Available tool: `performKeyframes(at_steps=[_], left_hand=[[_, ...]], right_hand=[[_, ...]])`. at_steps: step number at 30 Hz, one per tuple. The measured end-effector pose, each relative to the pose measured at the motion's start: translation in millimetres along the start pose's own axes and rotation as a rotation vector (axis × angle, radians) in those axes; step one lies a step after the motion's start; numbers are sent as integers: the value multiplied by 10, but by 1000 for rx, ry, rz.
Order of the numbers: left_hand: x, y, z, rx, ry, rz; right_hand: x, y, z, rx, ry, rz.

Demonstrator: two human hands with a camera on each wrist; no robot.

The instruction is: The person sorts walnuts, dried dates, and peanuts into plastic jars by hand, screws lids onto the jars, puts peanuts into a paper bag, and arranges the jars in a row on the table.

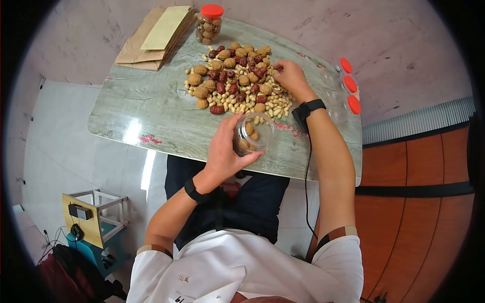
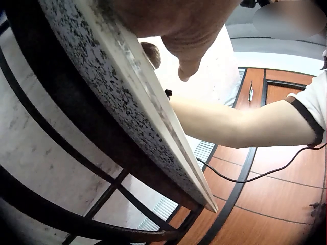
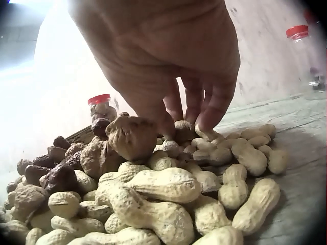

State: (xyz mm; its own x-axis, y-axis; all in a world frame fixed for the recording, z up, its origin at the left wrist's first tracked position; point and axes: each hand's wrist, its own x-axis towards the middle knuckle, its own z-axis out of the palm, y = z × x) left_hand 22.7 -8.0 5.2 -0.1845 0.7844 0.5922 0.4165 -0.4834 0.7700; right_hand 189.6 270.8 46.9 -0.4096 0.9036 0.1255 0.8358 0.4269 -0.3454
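My left hand (image 1: pixel 222 151) grips a clear open jar (image 1: pixel 269 137) at the table's near edge, fingers and thumb around its sides. Several walnuts (image 1: pixel 244 144) lie inside the jar. Across the table, my right hand (image 1: pixel 290 78) reaches down into the right side of a mixed heap. In the right wrist view its thumb and fingertips close around a walnut (image 3: pixel 184 130) among the peanuts (image 3: pixel 153 214). Red dates (image 1: pixel 217 109) and more walnuts (image 1: pixel 194 79) are spread through the heap. The left wrist view shows part of the left hand (image 2: pixel 179 25) above the table edge; the jar is hidden there.
A filled jar with a red lid (image 1: pixel 211 11) stands at the back. Brown paper bags (image 1: pixel 146 43) lie at the back left. Several clear jars with red lids (image 1: pixel 350 84) line the right edge. A black cable (image 1: pixel 308 182) hangs from the right wrist.
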Motion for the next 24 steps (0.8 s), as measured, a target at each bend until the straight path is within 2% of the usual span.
performKeyframes(at_steps=[4, 6, 7, 9, 10, 12, 13, 15, 19, 21, 23, 24], left_hand=[[-24, -14, -4, 3, -30, -39], [-25, -11, -7, -1, -29, -38], [-24, -10, -5, -7, -25, -34], [-8, -1, -9, -3, -10, -12], [-1, 1, -8, 3, 4, 18], [8, -3, 1, -4, 7, 6], [-4, 0, -1, -10, 3, 4], [2, 5, -7, -8, 3, 0], [-1, 0, 11, -30, 1, -12], [-4, -2, 15, -31, 0, -13], [-7, -6, 8, -30, 5, -12], [-8, -4, 1, -15, -10, -27]], right_hand=[[-56, 87, 26, 141, 54, -38], [-113, 90, -37, 367, 83, 34], [-171, 44, -122, 367, 76, 36], [-327, -57, -342, 786, -78, 104], [-428, -135, -453, 783, -89, 107], [-687, -333, -671, 1037, -222, 45], [-842, -452, -752, 1040, -231, 51], [-1142, -697, -887, 1116, -296, -138], [-1575, -1066, -946, 1048, -344, -268], [-1633, -1157, -974, 527, -243, -450], [-1593, -1119, -946, 582, -191, -414], [-1481, -1063, -933, 506, -88, -347]])
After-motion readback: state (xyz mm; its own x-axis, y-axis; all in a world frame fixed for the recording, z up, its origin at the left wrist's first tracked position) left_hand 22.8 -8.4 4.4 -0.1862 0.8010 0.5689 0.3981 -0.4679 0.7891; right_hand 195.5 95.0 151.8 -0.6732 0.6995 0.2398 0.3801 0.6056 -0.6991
